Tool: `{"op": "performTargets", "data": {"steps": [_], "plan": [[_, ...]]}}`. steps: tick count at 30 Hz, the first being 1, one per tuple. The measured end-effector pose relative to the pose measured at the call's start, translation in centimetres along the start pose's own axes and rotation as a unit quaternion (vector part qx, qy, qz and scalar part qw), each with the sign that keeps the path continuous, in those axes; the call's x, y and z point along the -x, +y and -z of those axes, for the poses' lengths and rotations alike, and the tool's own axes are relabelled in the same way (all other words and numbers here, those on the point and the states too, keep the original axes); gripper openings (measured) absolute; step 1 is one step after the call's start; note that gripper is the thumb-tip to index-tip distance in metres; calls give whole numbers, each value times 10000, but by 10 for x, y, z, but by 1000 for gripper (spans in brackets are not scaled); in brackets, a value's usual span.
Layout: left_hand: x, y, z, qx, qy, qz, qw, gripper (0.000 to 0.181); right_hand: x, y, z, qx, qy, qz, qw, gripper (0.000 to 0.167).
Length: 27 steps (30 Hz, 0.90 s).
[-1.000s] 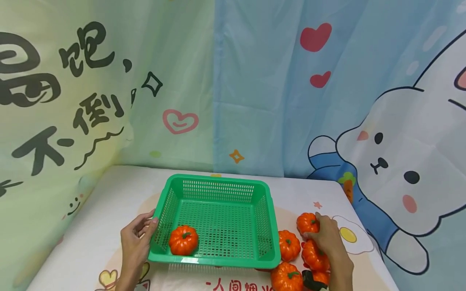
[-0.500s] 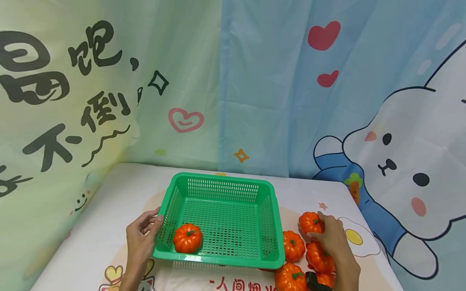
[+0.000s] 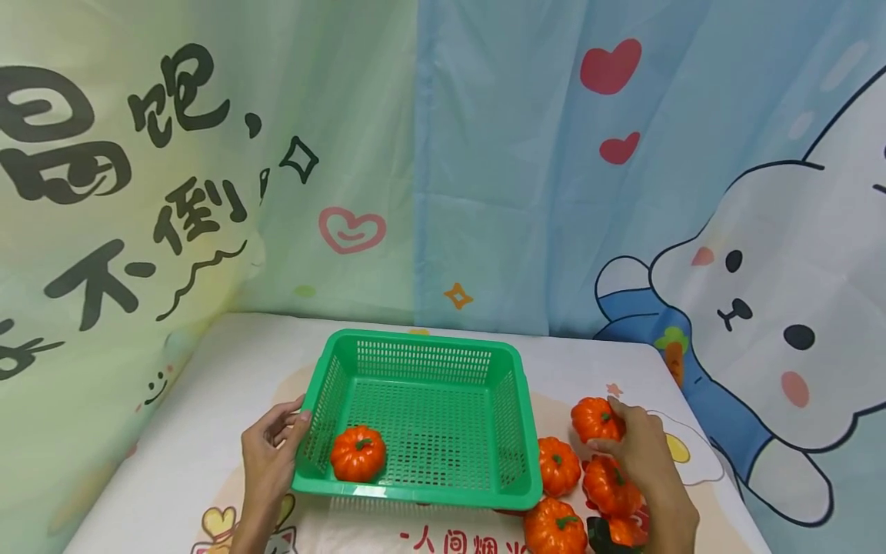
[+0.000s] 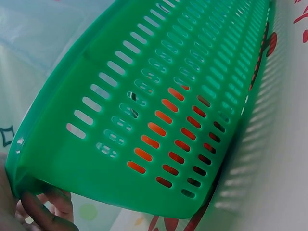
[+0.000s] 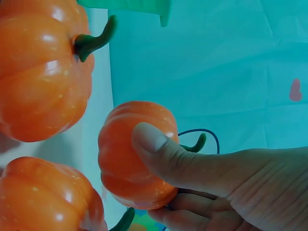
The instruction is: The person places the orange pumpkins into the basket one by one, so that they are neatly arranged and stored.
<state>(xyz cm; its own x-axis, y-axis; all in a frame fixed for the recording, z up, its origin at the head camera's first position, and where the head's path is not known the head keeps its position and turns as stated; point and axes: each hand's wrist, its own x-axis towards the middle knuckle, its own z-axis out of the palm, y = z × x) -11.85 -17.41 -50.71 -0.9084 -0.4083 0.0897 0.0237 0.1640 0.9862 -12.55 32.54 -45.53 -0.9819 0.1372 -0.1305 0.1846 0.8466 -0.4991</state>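
A green plastic basket [image 3: 422, 496] stands on the table with one small orange pumpkin [image 3: 358, 454] in its near left corner. My left hand [image 3: 270, 450] grips the basket's left rim; in the left wrist view its fingers [image 4: 48, 209] curl beneath the rim's corner. To the right of the basket, my right hand [image 3: 644, 450] holds another small pumpkin [image 3: 594, 419] between thumb and fingers. The right wrist view has the thumb across this held pumpkin [image 5: 137, 159], whose green stem points toward the hand. The fingertips behind it are partly hidden.
Several more pumpkins lie right of the basket: one beside its wall [image 3: 557, 467], one nearer the front [image 3: 555, 527], and one under my right wrist [image 3: 611, 486]. A dark green piece [image 3: 605, 533] lies by them. A printed curtain [image 3: 484, 192] hangs behind the table [image 3: 567, 362].
My right hand has lifted its pumpkin slightly, moving it a little up and right of the others. The left hand keeps its hold on the basket. The head view has shifted slightly.
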Motion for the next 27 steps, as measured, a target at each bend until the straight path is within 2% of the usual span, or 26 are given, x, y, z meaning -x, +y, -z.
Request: {"op": "performTargets", "data": {"steps": [8, 14, 20, 27], "plan": [[0, 2, -2, -164, 19, 140, 9998, 27, 2, -5, 4, 52, -42, 54, 10000, 86], [0, 1, -1, -145, 6, 149, 9998, 27, 6, -11, 5, 105, 14, 120, 9999, 84], [0, 0, -1, -65, -25, 35, 10000, 30, 9, -17, 6, 164, 7, 154, 9997, 84], [-1, 0, -2, -71, -28, 102, 9999, 28, 12, -23, 10, 252, -73, 154, 9995, 84]]}}
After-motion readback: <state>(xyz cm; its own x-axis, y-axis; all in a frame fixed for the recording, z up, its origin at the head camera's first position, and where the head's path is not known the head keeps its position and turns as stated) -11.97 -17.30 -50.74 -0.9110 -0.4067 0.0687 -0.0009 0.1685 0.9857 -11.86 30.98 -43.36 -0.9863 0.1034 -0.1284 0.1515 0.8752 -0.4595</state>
